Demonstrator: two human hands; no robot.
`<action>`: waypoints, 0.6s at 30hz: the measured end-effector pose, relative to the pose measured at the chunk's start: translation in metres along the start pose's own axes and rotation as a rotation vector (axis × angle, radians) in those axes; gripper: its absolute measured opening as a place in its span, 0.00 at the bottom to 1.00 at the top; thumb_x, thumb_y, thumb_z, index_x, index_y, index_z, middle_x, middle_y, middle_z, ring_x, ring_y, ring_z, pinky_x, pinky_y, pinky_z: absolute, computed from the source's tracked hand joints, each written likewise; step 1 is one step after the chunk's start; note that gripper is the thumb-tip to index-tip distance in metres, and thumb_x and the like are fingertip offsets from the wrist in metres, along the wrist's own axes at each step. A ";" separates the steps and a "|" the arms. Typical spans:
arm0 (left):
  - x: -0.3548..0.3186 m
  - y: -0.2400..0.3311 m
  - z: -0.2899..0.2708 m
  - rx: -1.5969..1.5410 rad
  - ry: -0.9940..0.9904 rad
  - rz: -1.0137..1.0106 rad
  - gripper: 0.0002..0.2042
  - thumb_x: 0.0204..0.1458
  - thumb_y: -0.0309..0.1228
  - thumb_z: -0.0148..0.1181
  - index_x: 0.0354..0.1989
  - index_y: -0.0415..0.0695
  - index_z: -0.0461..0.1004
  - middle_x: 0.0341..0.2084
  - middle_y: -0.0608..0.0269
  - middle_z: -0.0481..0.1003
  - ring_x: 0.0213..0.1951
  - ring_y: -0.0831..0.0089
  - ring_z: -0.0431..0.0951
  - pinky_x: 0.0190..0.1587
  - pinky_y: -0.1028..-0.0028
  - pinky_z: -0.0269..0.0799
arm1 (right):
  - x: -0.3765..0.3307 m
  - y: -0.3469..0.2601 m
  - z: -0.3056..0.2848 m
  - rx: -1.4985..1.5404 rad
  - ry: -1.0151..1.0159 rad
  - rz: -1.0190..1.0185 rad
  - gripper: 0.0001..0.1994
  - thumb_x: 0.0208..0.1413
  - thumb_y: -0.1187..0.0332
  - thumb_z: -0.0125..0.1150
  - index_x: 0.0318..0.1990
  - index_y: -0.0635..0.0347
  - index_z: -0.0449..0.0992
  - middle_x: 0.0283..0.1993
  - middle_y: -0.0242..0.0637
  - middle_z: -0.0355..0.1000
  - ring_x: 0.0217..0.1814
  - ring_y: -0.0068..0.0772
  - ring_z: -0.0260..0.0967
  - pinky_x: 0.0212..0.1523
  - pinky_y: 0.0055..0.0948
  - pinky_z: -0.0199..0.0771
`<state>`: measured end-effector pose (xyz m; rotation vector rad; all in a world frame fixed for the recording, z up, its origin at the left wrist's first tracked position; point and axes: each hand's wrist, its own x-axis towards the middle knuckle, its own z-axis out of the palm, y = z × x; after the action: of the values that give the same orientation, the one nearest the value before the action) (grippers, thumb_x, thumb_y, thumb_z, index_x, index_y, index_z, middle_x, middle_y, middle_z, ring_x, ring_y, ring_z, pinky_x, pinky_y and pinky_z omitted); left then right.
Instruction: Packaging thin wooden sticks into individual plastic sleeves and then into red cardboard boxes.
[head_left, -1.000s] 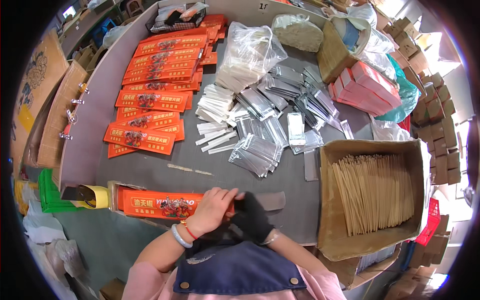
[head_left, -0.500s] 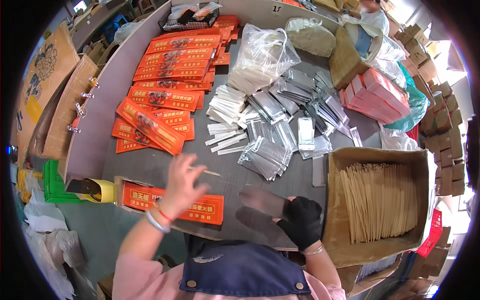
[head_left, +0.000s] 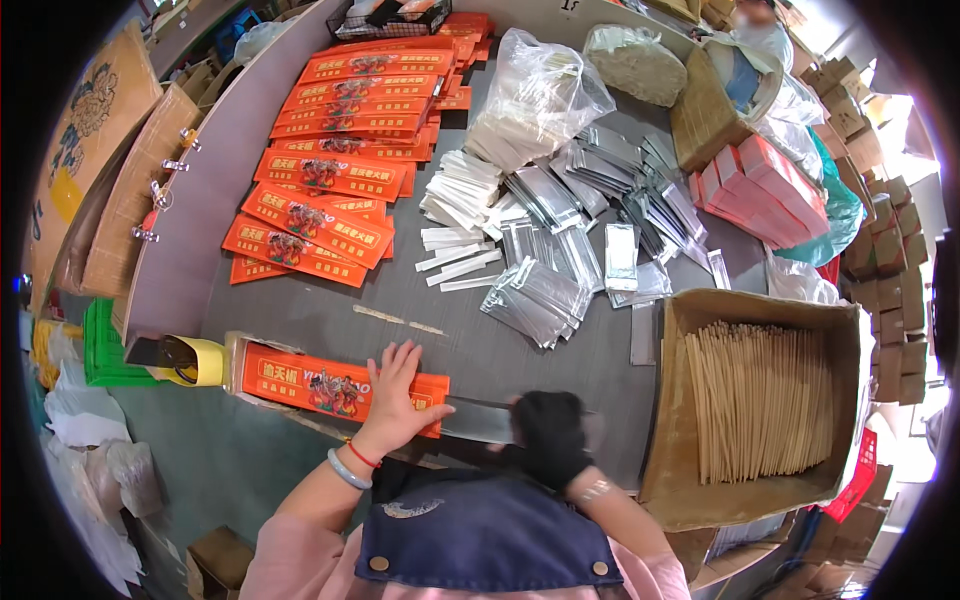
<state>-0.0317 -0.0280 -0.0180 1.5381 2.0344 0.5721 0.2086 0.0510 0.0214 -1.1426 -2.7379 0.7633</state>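
My left hand (head_left: 398, 392) rests with its fingers spread on the right part of a red printed paper sleeve (head_left: 300, 378) at the table's near edge. Its thumb points toward the sleeve's right end. In my right hand (head_left: 550, 438), which wears a black fingerless glove and is slightly blurred, is a slim grey see-through packet (head_left: 478, 420). The packet's left end meets the sleeve's right end by my left thumb; whether it reaches inside, I cannot tell. Several more red sleeves (head_left: 330, 175) lie in an overlapping pile at the far left.
Silvery flat packets (head_left: 540, 300) and white paper-wrapped strips (head_left: 460, 195) lie mid-table beside a clear plastic bag (head_left: 540, 95). A cardboard box (head_left: 675, 430) of thin wooden sticks (head_left: 760, 405) stands at right. A yellow cup-like holder (head_left: 205, 362) sits at the left edge.
My left hand has come down onto the near red sleeve. My right hand has moved left, bringing the packet to that sleeve's end. The crooked top sleeve on the pile now lies flatter.
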 end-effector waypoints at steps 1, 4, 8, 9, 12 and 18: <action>0.001 -0.002 -0.001 0.021 -0.011 0.019 0.46 0.37 0.48 0.75 0.64 0.39 0.61 0.66 0.50 0.58 0.69 0.50 0.51 0.69 0.42 0.34 | 0.011 -0.008 0.012 0.016 0.057 -0.083 0.32 0.36 0.47 0.73 0.49 0.55 0.72 0.44 0.37 0.72 0.48 0.43 0.68 0.54 0.47 0.58; 0.021 0.005 -0.014 -0.023 -0.130 0.032 0.40 0.41 0.44 0.73 0.62 0.39 0.64 0.63 0.49 0.62 0.67 0.48 0.56 0.69 0.47 0.44 | 0.021 -0.009 0.027 0.088 0.209 -0.186 0.34 0.35 0.48 0.74 0.50 0.56 0.72 0.45 0.41 0.72 0.49 0.44 0.69 0.53 0.48 0.60; 0.108 0.003 -0.004 -0.208 0.095 0.235 0.26 0.43 0.37 0.71 0.51 0.42 0.74 0.51 0.50 0.73 0.57 0.49 0.69 0.59 0.56 0.64 | -0.006 0.057 -0.013 0.031 0.476 0.070 0.30 0.40 0.57 0.75 0.52 0.57 0.71 0.49 0.46 0.71 0.53 0.50 0.67 0.54 0.43 0.65; 0.130 0.004 -0.005 -0.018 0.170 0.244 0.18 0.43 0.34 0.70 0.43 0.44 0.77 0.42 0.53 0.74 0.49 0.51 0.72 0.51 0.58 0.68 | -0.023 0.085 -0.019 -0.008 0.500 0.234 0.28 0.43 0.59 0.73 0.52 0.58 0.71 0.51 0.47 0.70 0.55 0.50 0.66 0.57 0.42 0.64; 0.162 0.002 0.005 0.197 0.228 0.308 0.08 0.42 0.30 0.69 0.30 0.45 0.78 0.31 0.57 0.74 0.38 0.54 0.74 0.40 0.60 0.70 | -0.089 0.163 -0.032 -0.225 0.796 0.649 0.23 0.49 0.59 0.67 0.47 0.65 0.73 0.47 0.50 0.71 0.52 0.53 0.67 0.55 0.45 0.65; 0.157 0.004 -0.001 0.288 0.120 0.310 0.04 0.44 0.27 0.64 0.23 0.43 0.75 0.27 0.56 0.73 0.37 0.54 0.73 0.38 0.57 0.69 | -0.165 0.210 -0.029 -0.327 0.517 1.040 0.18 0.53 0.63 0.61 0.47 0.67 0.70 0.46 0.50 0.69 0.51 0.54 0.66 0.51 0.48 0.66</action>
<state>-0.0641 0.1239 -0.0386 2.0573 2.0494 0.5125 0.4701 0.0753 -0.0340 -2.4373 -1.7508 -0.0120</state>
